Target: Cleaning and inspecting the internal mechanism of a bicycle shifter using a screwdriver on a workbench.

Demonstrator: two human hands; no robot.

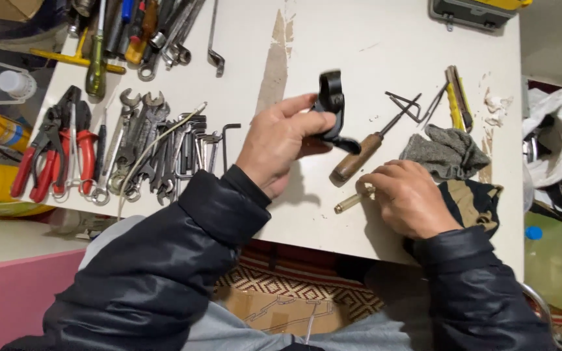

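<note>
Black clamp-like fitting point(332, 107), with a ring at its top and a curved foot below, is held raised just above the white tabletop point(333, 39), at about 12 o'clock from the person's chest. It is pinched by the left hand point(280, 140) between thumb and curled fingers, closed around its lower part, seemingly so that the ring end is left free to be looked at; the top is motion-blurred, so finer detail cannot be told. It appears to be hard, dark metal or plastic with a dull sheen.

At 4 o'clock from the fitting, the right hand point(408, 197) is rested on the table edge, closed over a small pale cylindrical handle point(350, 202) whose end pokes out toward 9 o'clock; the working tip is hidden.

Between the hands a wooden-handled awl point(364, 155) is laid aslant, its thin steel shaft pointed to 1 o'clock. A crumpled grey rag point(447, 151) is set at 3 o'clock, within reach. Well apart at 9 o'clock, spanners and hex keys point(157, 146) are spread flat beside red-handled pliers point(56, 153), and screwdrivers point(121, 32) are heaped at 10 o'clock
</note>
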